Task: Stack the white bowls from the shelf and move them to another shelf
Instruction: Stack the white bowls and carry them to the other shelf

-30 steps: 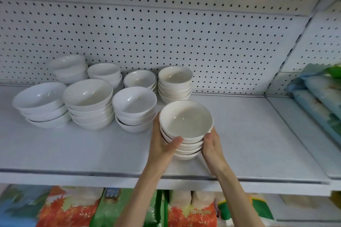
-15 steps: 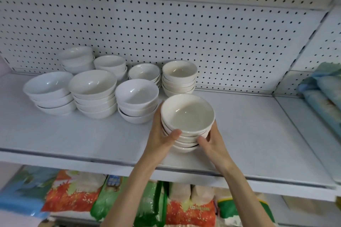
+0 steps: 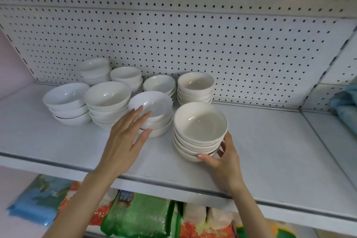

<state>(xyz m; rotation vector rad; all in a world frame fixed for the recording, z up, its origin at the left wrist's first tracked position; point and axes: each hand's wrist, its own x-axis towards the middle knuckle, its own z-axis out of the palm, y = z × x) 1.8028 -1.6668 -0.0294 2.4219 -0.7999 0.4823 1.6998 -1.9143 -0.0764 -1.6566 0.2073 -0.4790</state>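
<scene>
A stack of several cream-white bowls [image 3: 200, 127] stands on the white shelf [image 3: 270, 150], right of centre. My right hand [image 3: 222, 157] cups its lower right side, thumb against the bottom bowl. My left hand [image 3: 127, 135] is spread open, fingers reaching toward a neighbouring stack of white bowls [image 3: 152, 114]; fingertips lie at its left side, and whether they touch it I cannot tell. More bowl stacks stand further left [image 3: 107, 102] [image 3: 66, 102] and along the back [image 3: 195, 88] [image 3: 159, 85] [image 3: 126, 76] [image 3: 95, 70].
A white pegboard wall [image 3: 193, 44] backs the shelf. Colourful plastic bags [image 3: 139, 216] fill the shelf below. Blue-green packs [image 3: 345, 106] lie on the adjoining shelf at the right. The shelf's front edge [image 3: 173, 181] runs across under my wrists.
My left hand has let go of the stack and moved left toward the neighbouring bowls, fingers spread. My right hand stays on the stack.
</scene>
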